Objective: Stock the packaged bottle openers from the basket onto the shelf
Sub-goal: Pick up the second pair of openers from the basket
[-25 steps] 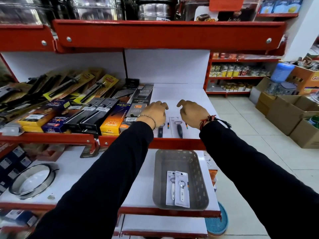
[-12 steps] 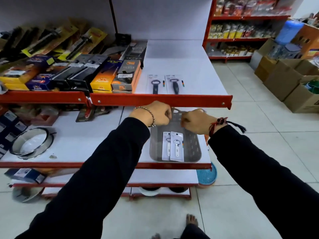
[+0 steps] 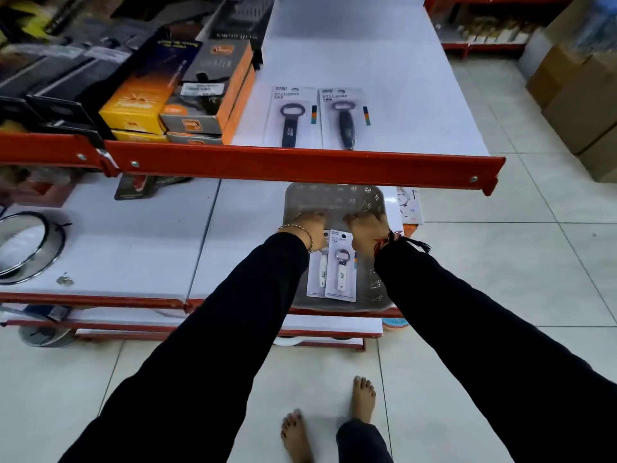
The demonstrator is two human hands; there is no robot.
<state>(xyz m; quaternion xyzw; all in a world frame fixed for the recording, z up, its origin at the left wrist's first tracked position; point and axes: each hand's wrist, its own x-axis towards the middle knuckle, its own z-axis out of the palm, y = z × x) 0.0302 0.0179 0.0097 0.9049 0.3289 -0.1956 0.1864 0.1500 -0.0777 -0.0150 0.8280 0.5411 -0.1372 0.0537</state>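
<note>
The grey-and-orange box (image 3: 213, 66) on the upper shelf (image 3: 367, 61) is showing "LIGHTER"; the two carded openers (image 3: 292, 116) beside it are reading "BOTTLE OPENER". Other print is blurring out.

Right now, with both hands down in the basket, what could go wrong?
The two white-handled opener packs overlap, so the left hand or right hand may drag both at once. Lifting them means clearing the red shelf edge overhead; a card could catch it. The basket could slide on the smooth shelf.

Black sleeves (image 3: 213, 345); bead bracelet (image 3: 302, 230) L wrist, red thread band (image 3: 389, 240) R; bare feet (image 3: 362, 399).
</note>
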